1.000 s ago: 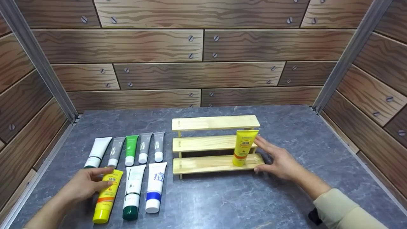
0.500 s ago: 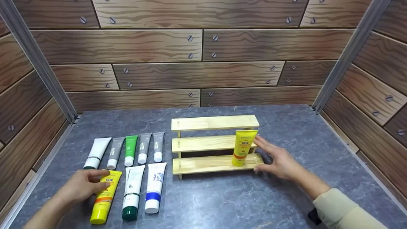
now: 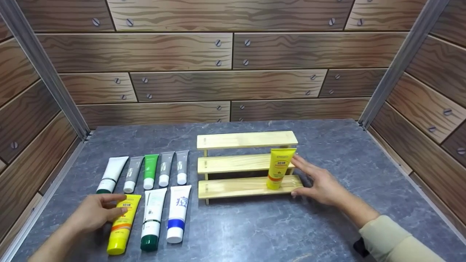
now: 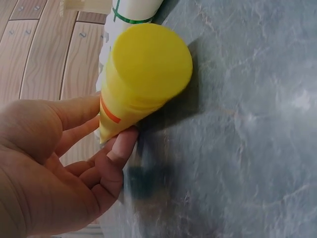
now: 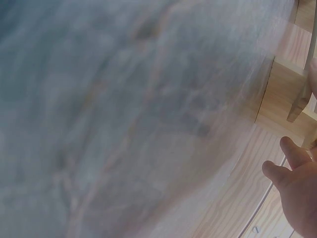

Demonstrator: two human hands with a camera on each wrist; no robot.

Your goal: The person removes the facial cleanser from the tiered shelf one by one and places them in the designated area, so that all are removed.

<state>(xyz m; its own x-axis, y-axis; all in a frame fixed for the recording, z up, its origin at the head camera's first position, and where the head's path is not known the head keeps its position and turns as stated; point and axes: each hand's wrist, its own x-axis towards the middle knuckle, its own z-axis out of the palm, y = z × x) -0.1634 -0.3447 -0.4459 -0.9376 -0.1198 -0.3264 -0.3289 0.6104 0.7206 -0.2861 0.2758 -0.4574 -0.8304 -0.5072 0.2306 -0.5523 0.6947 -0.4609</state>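
Observation:
My left hand (image 3: 95,213) pinches a yellow squeeze tube (image 3: 120,236) near its flat crimped end, thumb on the printed face. In the left wrist view the tube's round yellow cap (image 4: 152,60) faces the camera, and curled fingertips sit at its lower edge. At the right end of a three-step wooden display rack (image 3: 233,188), my right hand (image 3: 322,187) rests with thumb at the bottom step and fingers reaching toward the middle one. A second yellow tube (image 3: 279,168) stands upright on its cap on the bottom step, close to those fingers. The right wrist view shows extended fingers (image 5: 280,173) beside the rack's wood (image 5: 282,91).
Right of the left hand lie a white tube with a green cap (image 3: 153,211) and a white-and-blue tube (image 3: 178,211). Behind is a row with another white tube (image 3: 113,171), several grey tubes (image 3: 165,167) and a green one (image 3: 150,167). Wood-patterned walls (image 3: 182,52) enclose the grey table (image 3: 255,229).
The left hand and its yellow tube shift very slightly away from the back row of tubes. The right hand, rack and standing tube look unchanged.

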